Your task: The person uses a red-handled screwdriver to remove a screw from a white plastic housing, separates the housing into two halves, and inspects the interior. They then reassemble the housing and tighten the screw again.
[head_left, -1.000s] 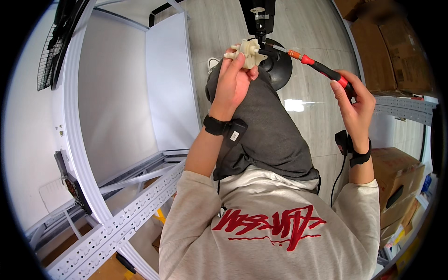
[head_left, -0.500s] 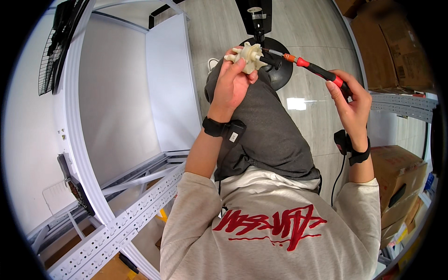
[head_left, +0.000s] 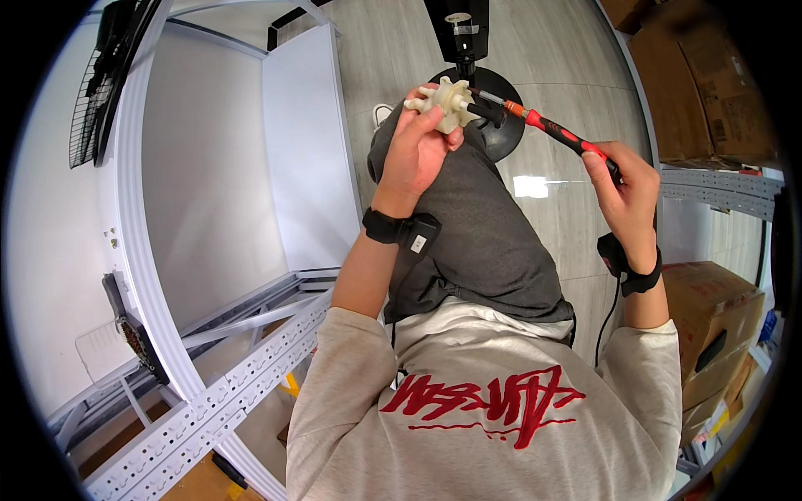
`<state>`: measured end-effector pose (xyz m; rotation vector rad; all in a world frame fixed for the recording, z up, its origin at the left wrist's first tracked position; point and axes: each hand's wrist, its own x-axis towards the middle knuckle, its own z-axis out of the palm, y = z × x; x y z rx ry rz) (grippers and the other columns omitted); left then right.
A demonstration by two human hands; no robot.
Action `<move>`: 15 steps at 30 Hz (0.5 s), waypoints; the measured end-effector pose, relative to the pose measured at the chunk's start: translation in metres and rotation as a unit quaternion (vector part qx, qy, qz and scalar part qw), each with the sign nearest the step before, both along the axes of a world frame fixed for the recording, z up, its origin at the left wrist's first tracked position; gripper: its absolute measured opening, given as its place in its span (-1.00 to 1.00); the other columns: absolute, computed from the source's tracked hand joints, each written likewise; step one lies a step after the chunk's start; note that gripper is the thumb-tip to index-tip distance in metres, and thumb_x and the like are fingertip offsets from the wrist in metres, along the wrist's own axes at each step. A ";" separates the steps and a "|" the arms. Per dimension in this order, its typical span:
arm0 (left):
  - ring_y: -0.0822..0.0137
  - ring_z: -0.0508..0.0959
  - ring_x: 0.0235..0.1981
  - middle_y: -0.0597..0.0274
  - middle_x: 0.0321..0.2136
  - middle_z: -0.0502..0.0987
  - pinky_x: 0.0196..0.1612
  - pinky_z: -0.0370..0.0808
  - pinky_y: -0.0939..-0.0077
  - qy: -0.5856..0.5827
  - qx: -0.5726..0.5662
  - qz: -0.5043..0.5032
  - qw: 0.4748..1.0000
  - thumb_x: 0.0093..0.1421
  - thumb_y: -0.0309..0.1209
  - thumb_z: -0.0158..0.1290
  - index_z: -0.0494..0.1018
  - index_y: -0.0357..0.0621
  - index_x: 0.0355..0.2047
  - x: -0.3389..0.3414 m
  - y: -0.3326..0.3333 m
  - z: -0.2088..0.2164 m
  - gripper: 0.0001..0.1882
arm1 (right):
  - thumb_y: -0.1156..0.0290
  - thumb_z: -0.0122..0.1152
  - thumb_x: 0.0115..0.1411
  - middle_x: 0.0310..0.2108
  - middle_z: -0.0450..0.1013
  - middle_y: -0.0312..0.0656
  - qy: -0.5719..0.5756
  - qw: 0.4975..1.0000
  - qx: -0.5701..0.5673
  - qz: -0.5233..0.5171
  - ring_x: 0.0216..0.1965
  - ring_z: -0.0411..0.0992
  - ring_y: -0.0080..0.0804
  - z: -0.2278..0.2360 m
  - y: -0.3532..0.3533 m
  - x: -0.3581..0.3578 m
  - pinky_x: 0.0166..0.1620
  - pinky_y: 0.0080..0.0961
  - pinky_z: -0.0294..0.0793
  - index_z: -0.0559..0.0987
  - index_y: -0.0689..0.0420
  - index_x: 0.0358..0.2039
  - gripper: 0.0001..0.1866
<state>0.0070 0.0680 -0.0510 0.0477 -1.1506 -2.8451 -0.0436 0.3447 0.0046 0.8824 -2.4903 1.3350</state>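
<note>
My left hand [head_left: 418, 154] is closed round a cream plastic part [head_left: 449, 98] with pipe-like stubs and a lobed rim, held above my knee. A short black shaft sticks out of its right side. In my right hand [head_left: 628, 185] is the red and black handle of a screwdriver [head_left: 561, 134]. Its orange collar and thin metal shank point left, and the tip lies at the rim of the cream part. Whether the tip touches a screw is too small to tell. Fingers of the left hand are partly hidden behind the part.
Beneath the hands stands a round black base [head_left: 501, 138] with an upright post. A white metal rack [head_left: 242, 359] runs along my left. Cardboard boxes [head_left: 697, 92] are stacked at the right, with another carton [head_left: 710, 309] lower down. Grey floor tiles [head_left: 551, 225] show between.
My right hand has shifted slightly left and down, and the screwdriver's handle looks turned about its axis. The cream part stays nearly in place in my left hand.
</note>
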 end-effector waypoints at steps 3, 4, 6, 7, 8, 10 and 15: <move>0.33 0.40 -0.38 0.17 -0.18 0.41 -0.35 0.29 0.44 0.003 -0.004 -0.002 1.000 0.21 -0.42 0.02 0.24 -0.07 0.00 0.001 0.000 0.000 -0.65 | 0.41 0.31 0.16 -0.64 0.31 -0.32 -0.061 0.998 0.025 -0.017 -0.62 0.19 -0.64 0.002 0.001 -0.001 -0.56 -0.64 0.13 0.58 0.23 -0.21 -0.78; 0.33 0.39 -0.37 0.17 -0.18 0.41 -0.34 0.29 0.43 0.005 -0.004 -0.001 1.000 0.21 -0.43 0.02 0.24 -0.07 0.00 0.001 0.000 0.000 -0.64 | 0.40 0.29 0.17 -0.65 0.28 -0.33 -0.083 0.996 0.008 -0.028 -0.62 0.18 -0.64 0.003 -0.001 -0.001 -0.56 -0.64 0.12 0.57 0.22 -0.21 -0.79; 0.33 0.39 -0.36 0.17 -0.18 0.40 -0.33 0.29 0.43 0.003 -0.011 0.001 1.000 0.20 -0.44 0.01 0.24 -0.07 0.00 -0.001 0.001 -0.002 -0.64 | 0.38 0.26 0.20 -0.66 0.25 -0.37 -0.109 0.992 -0.040 -0.042 -0.62 0.16 -0.65 0.005 -0.008 0.000 -0.55 -0.64 0.11 0.55 0.21 -0.24 -0.81; 0.33 0.39 -0.36 0.17 -0.19 0.40 -0.32 0.29 0.42 0.002 -0.014 0.002 1.000 0.20 -0.45 0.01 0.24 -0.07 0.01 -0.001 0.001 -0.004 -0.64 | 0.37 0.24 0.22 -0.66 0.23 -0.39 -0.114 0.990 -0.070 -0.043 -0.61 0.16 -0.66 0.005 -0.012 0.002 -0.54 -0.65 0.12 0.54 0.20 -0.26 -0.82; 0.31 0.37 -0.35 0.15 -0.16 0.39 -0.31 0.29 0.42 0.003 -0.025 0.003 1.000 0.21 -0.44 0.00 0.23 -0.07 0.01 -0.001 0.001 -0.004 -0.64 | 0.35 0.23 0.23 -0.67 0.22 -0.41 -0.119 0.987 -0.101 -0.044 -0.61 0.15 -0.67 0.004 -0.015 0.002 -0.53 -0.65 0.12 0.52 0.19 -0.28 -0.83; 0.28 0.35 -0.33 0.13 -0.10 0.38 -0.29 0.29 0.41 0.005 -0.045 0.006 0.999 0.22 -0.40 -0.02 0.21 -0.06 0.02 -0.001 0.000 -0.005 -0.64 | 0.32 0.19 0.26 -0.64 0.22 -0.44 -0.140 0.979 -0.146 -0.025 -0.58 0.15 -0.69 -0.001 -0.016 0.001 -0.51 -0.66 0.11 0.50 0.18 -0.33 -0.81; 0.29 0.35 -0.32 0.13 -0.10 0.37 -0.29 0.29 0.41 0.015 -0.053 0.011 0.998 0.21 -0.40 0.00 0.21 -0.05 0.02 0.000 0.000 -0.004 -0.62 | 0.28 0.16 0.28 -0.59 0.22 -0.46 -0.279 0.960 -0.028 -0.012 -0.52 0.13 -0.72 -0.006 0.007 -0.014 -0.47 -0.69 0.08 0.50 0.19 -0.33 -0.78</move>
